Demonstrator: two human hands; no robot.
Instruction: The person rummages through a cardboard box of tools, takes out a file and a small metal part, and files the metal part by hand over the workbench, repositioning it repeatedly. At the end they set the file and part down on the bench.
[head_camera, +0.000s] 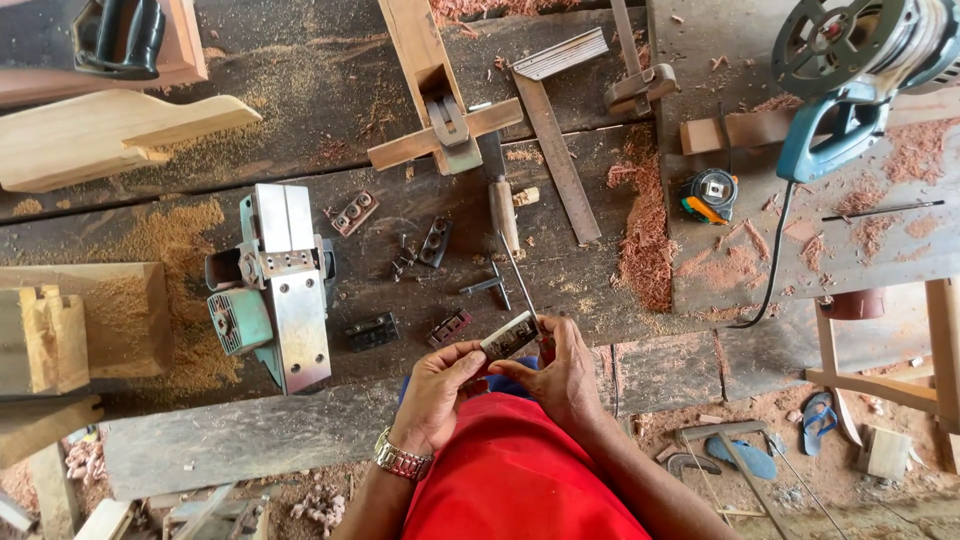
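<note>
Both hands pinch a small flat metal plate (508, 337) over the near edge of the workbench (300, 430): the left hand (435, 395), a watch at its wrist, grips the lower end, and the right hand (560, 375) closes on the upper end. Just beyond lie loose screws (405, 262) and small black blocks (372, 331). To the left, an electric planer (275, 285) rests upside down amid sawdust. A tape measure (709, 195) sits well off to the right.

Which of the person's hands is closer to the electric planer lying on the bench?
Left. The left hand is just right of the electric planer, holding the small metal blade piece. The right hand grips the same piece from its far side, farther from the planer.
</note>
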